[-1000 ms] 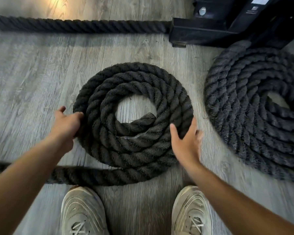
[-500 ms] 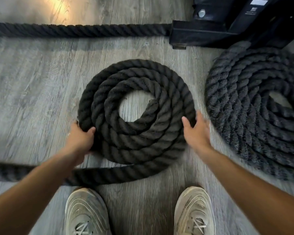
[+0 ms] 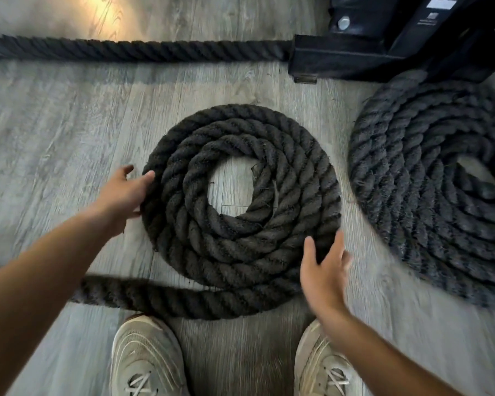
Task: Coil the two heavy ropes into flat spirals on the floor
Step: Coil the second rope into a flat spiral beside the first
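A thick dark rope lies as a flat spiral (image 3: 240, 247) in the middle of the grey wood floor, its cut end at the inner ring. The rope's loose tail (image 3: 160, 298) runs left from the spiral's near edge, behind my left forearm. My left hand (image 3: 120, 198) presses on the spiral's left outer ring, fingers spread. My right hand (image 3: 323, 275) hovers at the lower right rim, fingers apart, holding nothing. A second, larger coil (image 3: 429, 195) rests to the right, cut off by the frame edge.
A straight stretch of rope (image 3: 132, 50) crosses the far floor to a black metal machine base (image 3: 363, 55) at the top right. My two pale sneakers (image 3: 146, 358) stand just behind the rope's tail.
The spiral has turned, its inner end swinging up to the right side of the hole. My left hand slid up along the left rim. My right hand dropped back to the lower right rim.
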### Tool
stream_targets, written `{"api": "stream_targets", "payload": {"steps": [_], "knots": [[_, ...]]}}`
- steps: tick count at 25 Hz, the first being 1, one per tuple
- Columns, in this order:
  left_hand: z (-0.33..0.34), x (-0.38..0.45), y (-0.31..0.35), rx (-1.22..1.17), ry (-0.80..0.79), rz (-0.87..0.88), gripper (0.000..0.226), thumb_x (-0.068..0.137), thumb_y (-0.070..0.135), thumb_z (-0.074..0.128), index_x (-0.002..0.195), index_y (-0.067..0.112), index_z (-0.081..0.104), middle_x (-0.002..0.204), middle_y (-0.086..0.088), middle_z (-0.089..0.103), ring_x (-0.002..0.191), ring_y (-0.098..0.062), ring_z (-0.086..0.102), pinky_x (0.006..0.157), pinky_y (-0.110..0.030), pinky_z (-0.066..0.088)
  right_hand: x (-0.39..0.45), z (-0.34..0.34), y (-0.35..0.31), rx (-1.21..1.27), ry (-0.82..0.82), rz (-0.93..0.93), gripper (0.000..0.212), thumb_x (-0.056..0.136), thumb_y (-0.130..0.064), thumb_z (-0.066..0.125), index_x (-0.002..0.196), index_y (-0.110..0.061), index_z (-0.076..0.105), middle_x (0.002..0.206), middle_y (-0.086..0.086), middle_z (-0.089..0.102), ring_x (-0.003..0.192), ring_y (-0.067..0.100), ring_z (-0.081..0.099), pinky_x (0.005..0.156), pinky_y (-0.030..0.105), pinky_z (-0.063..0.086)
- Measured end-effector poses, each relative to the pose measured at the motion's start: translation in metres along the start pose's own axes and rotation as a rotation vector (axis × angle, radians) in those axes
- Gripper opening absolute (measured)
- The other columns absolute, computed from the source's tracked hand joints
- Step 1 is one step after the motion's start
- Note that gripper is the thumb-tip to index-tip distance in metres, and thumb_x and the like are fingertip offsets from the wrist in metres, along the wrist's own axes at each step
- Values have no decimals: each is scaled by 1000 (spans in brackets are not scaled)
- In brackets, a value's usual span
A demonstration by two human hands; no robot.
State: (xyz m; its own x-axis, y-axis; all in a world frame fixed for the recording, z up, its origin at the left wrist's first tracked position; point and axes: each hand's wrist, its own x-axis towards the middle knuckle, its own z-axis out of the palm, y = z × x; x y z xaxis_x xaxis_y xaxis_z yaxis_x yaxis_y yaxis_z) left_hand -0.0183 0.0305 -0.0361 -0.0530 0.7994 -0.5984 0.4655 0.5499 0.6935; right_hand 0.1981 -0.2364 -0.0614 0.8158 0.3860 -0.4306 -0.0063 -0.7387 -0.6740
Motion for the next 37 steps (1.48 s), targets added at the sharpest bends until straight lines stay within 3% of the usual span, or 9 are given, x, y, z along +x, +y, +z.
{"api": "stream_targets", "payload": {"steps": [3, 6, 13, 16, 19, 24, 28, 34, 37], "knots": [[7, 14, -5, 200, 3, 96, 70, 85, 33, 72, 148, 33, 42, 130, -6, 64, 112, -26, 64, 93, -45, 56, -22, -2, 5, -45, -58, -5, 75, 104, -38, 46, 161, -30, -2, 165, 10, 11, 138, 35, 40, 83, 31, 38], [12, 10, -15, 256, 38, 140, 67, 89, 17, 68, 149, 29, 40, 125, -6, 59, 114, -30, 61, 99, -49, 53, 7, -5, -7, -99, -87, 31, 72, 105, -34, 45, 161, -30, -1, 166, 10, 9, 143, 35, 33, 104, 37, 36], [38, -83, -92, -207, 69, -7, 72, 90, 12, 73, 144, 30, 30, 134, 0, 59, 117, -26, 63, 86, -62, 57, 134, -8, -76, 3, -10, -76, 54, 92, -35, 68, 143, -29, 54, 142, -1, 59, 128, 20, 56, 108, 29, 42], [46, -90, -93, -319, 38, -111, 84, 86, 13, 76, 146, 34, 22, 137, 2, 56, 119, -24, 61, 90, -60, 56, 143, 6, -81, -135, 44, -100, 54, 97, -43, 55, 149, -31, 45, 149, 6, 49, 135, 31, 45, 108, 42, 42], [29, -54, -73, -252, 121, -123, 99, 74, 42, 80, 152, 35, 20, 144, -7, 52, 125, -30, 58, 103, -57, 49, 103, 8, -56, -155, 66, -88, 59, 100, -49, 47, 154, -35, 30, 153, 11, 33, 140, 34, 28, 108, 51, 34], [4, 7, -26, -140, 77, -27, 62, 97, 22, 65, 152, 25, 38, 128, -7, 64, 103, -21, 62, 76, -31, 50, -13, 18, 4, -57, -10, -75, 92, 87, -64, 60, 156, -47, 2, 140, 4, 26, 128, 28, 31, 101, 49, 41], [0, 16, -28, -24, 116, 30, 57, 93, 24, 67, 146, 25, 46, 131, -11, 66, 110, -26, 67, 94, -43, 56, -16, 30, 1, -37, -72, -23, 97, 91, -55, 61, 158, -41, -7, 146, 12, 14, 139, 35, 22, 115, 46, 27], [16, -50, -59, -231, 138, -128, 45, 98, 18, 64, 130, 20, 33, 111, -8, 64, 85, -24, 64, 47, -36, 54, 85, 0, -43, -111, -157, -89, 84, 92, -42, 66, 157, -48, 13, 148, 5, 23, 139, 30, 23, 115, 43, 25], [41, -100, -84, -364, 70, -187, 51, 96, 10, 65, 123, 25, 24, 106, 5, 60, 105, -20, 63, 82, -52, 59, 125, -6, -66, -123, -95, -200, 76, 90, -45, 67, 155, -39, 28, 151, 2, 28, 141, 28, 30, 114, 41, 32]]}}
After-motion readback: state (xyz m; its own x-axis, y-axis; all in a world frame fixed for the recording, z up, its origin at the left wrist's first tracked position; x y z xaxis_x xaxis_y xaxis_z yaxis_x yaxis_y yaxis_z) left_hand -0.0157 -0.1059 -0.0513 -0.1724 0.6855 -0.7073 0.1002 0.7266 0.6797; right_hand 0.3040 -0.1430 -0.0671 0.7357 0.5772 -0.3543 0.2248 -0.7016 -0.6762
